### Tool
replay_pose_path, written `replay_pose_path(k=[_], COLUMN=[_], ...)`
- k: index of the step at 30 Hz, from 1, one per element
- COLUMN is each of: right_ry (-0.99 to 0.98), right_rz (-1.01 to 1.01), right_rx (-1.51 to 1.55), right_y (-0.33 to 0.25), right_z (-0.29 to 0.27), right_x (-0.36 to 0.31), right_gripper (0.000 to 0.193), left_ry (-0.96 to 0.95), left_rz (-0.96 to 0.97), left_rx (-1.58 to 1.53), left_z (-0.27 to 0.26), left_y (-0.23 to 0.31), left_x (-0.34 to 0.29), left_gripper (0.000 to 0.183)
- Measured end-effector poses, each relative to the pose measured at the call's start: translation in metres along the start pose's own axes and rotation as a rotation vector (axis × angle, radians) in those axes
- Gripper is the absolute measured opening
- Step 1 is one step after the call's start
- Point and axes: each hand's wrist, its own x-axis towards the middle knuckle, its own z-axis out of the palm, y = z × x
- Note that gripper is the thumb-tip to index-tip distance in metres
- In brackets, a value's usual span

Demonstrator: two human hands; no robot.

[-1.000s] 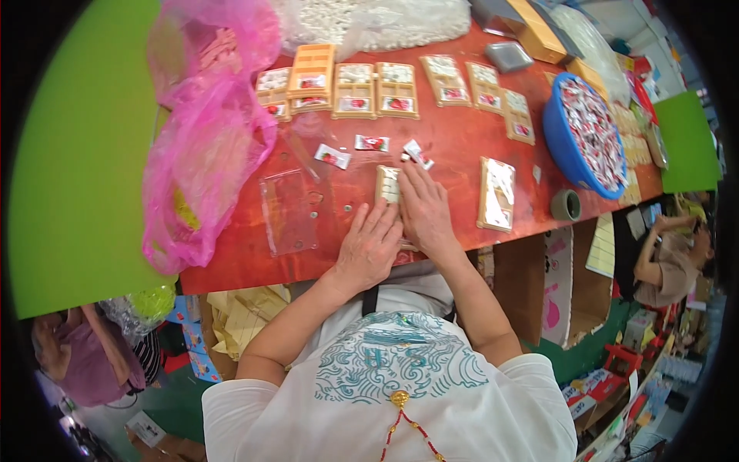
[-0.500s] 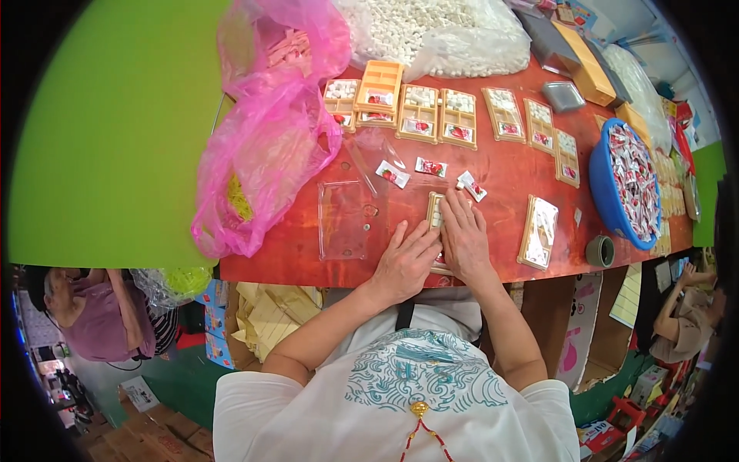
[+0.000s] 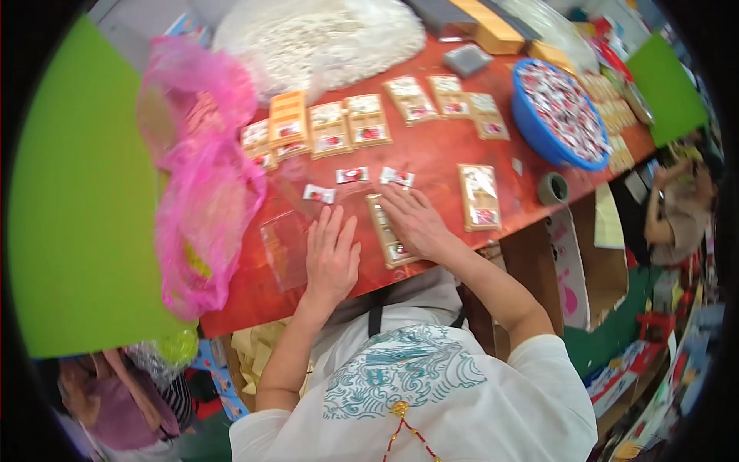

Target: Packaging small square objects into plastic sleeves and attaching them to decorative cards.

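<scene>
Directly in front of me lies a narrow tan compartment tray [image 3: 395,254] with white pieces and a small wrapped candy inside. My right hand [image 3: 418,223] rests along its right side, fingers stretched and partly covering it. To the left, my left hand [image 3: 331,258] is apart from the tray, its fingers extended and holding nothing. Beside that hand, on the table, is a clear plastic lid [image 3: 283,250]. Three small wrapped candies lie beyond my hands: a left one [image 3: 319,193], a middle one [image 3: 352,175] and a right one [image 3: 396,177] close to my right fingertips.
Several filled trays [image 3: 368,119] line the red table [image 3: 431,162]. Another tray [image 3: 479,199] and a dark round cup [image 3: 552,189] lie right, below a blue basin [image 3: 526,115] of wrapped candies. Pink plastic bags [image 3: 204,231] stand left; a bag of white pieces [image 3: 323,38] lies behind.
My left hand has come off the tray and moved left toward the clear lid. My right hand stays on the tray. The whole view has tilted and shifted.
</scene>
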Motion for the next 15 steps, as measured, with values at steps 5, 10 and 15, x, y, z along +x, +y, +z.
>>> replay_pose_path(k=[5, 10, 15], right_ry=[0.066, 0.097, 0.024], right_rz=[-0.053, 0.005, 0.172], right_rx=[0.018, 0.103, 0.563], right_y=[0.006, 0.007, 0.009], right_z=[0.004, 0.013, 0.018], right_x=[-0.002, -0.009, -0.001], right_gripper=[0.055, 0.063, 0.059], left_ry=[-0.187, -0.194, -0.241], left_rz=[0.096, 0.058, 0.052], left_rx=[-0.05, 0.013, 0.128], left_z=[0.039, 0.052, 0.054], left_y=[0.033, 0.035, 0.037], left_x=[-0.001, -0.01, -0.017], left_gripper=[0.059, 0.063, 0.059])
